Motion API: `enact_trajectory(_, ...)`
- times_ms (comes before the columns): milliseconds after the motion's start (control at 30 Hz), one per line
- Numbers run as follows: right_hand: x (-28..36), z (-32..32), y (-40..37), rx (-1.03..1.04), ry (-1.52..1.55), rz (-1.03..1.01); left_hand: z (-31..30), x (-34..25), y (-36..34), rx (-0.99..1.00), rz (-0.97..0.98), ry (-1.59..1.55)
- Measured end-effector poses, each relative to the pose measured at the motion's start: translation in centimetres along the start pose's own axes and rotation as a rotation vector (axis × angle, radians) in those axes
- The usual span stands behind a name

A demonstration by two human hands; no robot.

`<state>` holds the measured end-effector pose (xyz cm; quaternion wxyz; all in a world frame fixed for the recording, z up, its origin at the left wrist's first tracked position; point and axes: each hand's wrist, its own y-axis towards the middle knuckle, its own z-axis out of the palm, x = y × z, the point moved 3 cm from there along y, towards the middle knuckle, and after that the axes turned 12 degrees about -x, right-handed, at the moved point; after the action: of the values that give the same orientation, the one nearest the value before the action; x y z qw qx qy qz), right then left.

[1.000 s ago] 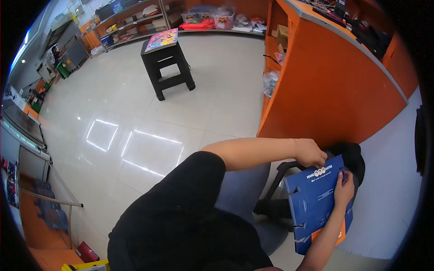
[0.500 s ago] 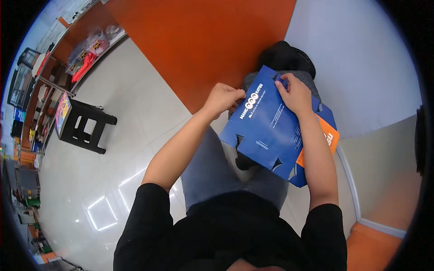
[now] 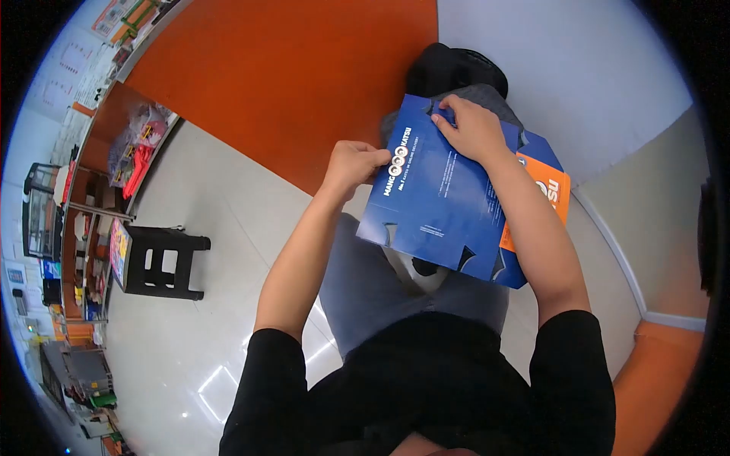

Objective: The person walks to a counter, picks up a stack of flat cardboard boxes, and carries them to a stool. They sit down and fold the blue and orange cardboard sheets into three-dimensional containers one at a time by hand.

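A flat blue cardboard box blank (image 3: 433,205) with white lettering and die-cut slots lies over my lap, tilted, with an orange printed panel (image 3: 551,194) at its right side. My left hand (image 3: 357,165) pinches its left edge beside the round logo, thumb on the printed face and the other fingers partly hidden. At the top edge, my right hand (image 3: 473,131) holds the cardboard with curled fingers and the thumb on its face. My right forearm crosses the blank and covers part of the orange panel.
Beyond the blank sits a black bag (image 3: 456,72) with grey fabric, against an orange panel (image 3: 289,76) and a pale wall (image 3: 563,83). A black stool (image 3: 163,261) stands on the tiled floor at left. Loaded shelves (image 3: 87,228) line the far left.
The view has turned a little, so the stool and shelves sit differently. The blank and both hands appear slightly higher and further left, with both hands still gripping the cardboard.
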<state>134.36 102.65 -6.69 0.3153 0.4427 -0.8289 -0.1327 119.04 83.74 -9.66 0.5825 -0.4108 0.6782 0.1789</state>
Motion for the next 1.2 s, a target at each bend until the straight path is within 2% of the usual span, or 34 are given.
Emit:
enact_trajectory(367,-0.5,0.3,-0.1,-0.031,0.029,-0.039,-0.3,-0.5,0.1,0.052,0.014,0.090)
enact_trajectory(467,-1.0,0.8,-0.2,-0.080,0.033,-0.080,-0.8,-1.0,-0.3,0.043,-0.022,-0.006)
enact_trajectory(867,-1.1,0.8,-0.3,-0.076,0.022,-0.094,-0.4,-2.8,-1.5,0.005,0.152,0.241)
enact_trajectory(967,-1.1,0.7,-0.3,-0.070,0.031,-0.090,-0.6,-2.6,-1.1,0.040,0.097,0.160)
enact_trajectory(1067,-1.2,0.8,-0.3,-0.081,0.034,-0.091,-1.4,-2.1,-0.3,0.092,-0.079,-0.017)
enact_trajectory(1200,-1.0,0.7,-0.3,-0.072,0.034,-0.088,-1.1,-2.8,-0.8,0.083,0.051,0.199)
